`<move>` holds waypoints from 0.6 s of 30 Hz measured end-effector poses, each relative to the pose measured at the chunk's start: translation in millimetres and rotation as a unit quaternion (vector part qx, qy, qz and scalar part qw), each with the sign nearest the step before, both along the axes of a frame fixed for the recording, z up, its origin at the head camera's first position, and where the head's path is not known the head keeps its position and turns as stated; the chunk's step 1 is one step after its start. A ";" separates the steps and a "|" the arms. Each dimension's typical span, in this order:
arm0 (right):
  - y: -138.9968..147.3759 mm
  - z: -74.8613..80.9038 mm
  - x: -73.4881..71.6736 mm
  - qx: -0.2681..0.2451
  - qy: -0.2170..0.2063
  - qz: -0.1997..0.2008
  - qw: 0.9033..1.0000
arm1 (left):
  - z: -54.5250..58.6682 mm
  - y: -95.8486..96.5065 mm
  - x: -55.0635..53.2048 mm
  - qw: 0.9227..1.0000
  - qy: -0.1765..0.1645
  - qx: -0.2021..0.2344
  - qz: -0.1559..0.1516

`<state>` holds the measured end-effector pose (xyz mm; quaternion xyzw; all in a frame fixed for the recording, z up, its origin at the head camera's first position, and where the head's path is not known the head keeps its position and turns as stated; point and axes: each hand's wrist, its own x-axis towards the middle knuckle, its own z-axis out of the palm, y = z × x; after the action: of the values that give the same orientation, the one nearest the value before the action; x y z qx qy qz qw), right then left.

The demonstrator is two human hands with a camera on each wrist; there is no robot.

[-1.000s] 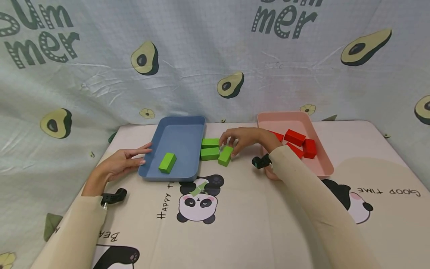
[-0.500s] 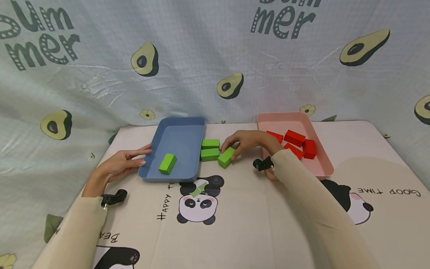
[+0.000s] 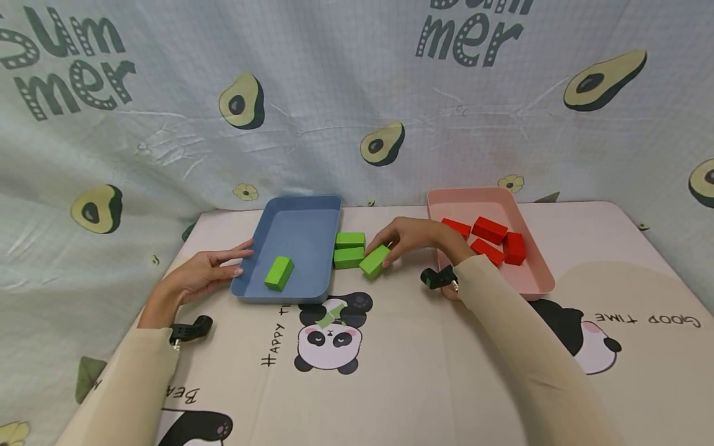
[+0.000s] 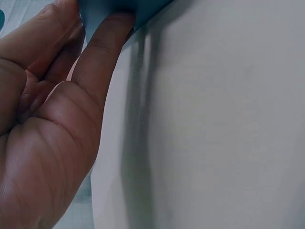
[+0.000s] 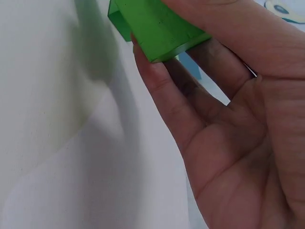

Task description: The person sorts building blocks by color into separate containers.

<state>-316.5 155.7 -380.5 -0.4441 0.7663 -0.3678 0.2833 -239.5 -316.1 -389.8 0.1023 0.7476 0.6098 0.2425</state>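
Note:
A green block point(image 3: 374, 262) is pinched between the thumb and fingers of my right hand point(image 3: 415, 235), beside two other green blocks point(image 3: 348, 257) that lie side by side. The right wrist view shows the held block point(image 5: 159, 28) close up at the fingertips. On the left, my left hand point(image 3: 203, 271) rests its extended fingertips against the left side of a blue tray point(image 3: 301, 217). The left wrist view has a fingertip touching the blue tray wall point(image 4: 107, 12). Inside that tray lies one green block point(image 3: 279, 273).
A pink tray point(image 3: 468, 197) with several red blocks point(image 3: 489, 230) stands at the right, partly covered by my right forearm. The table point(image 3: 413, 365) wears a panda-print cloth. Behind it hangs a curtain point(image 3: 312, 93) with avocado prints.
The right hand has turned the green block from standing nearly lengthwise to a slanted position, shifting it slightly. The left hand and both trays have kept their places.

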 end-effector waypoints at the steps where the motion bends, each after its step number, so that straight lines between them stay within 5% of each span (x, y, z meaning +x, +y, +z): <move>1: 0.4 0.7 0.3 -0.001 0.001 -0.001 1.000 | -0.1 0.4 -0.1 1.000 0.000 0.000 0.000; 18: 7.9 9.4 2.9 -0.017 0.006 -0.020 1.000 | -1.2 3.2 0.0 1.000 0.014 -0.015 -0.003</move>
<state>-313.6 163.6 -371.1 -0.4357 0.7705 -0.3834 0.2636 -239.5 -312.8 -391.0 0.1093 0.7596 0.5965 0.2351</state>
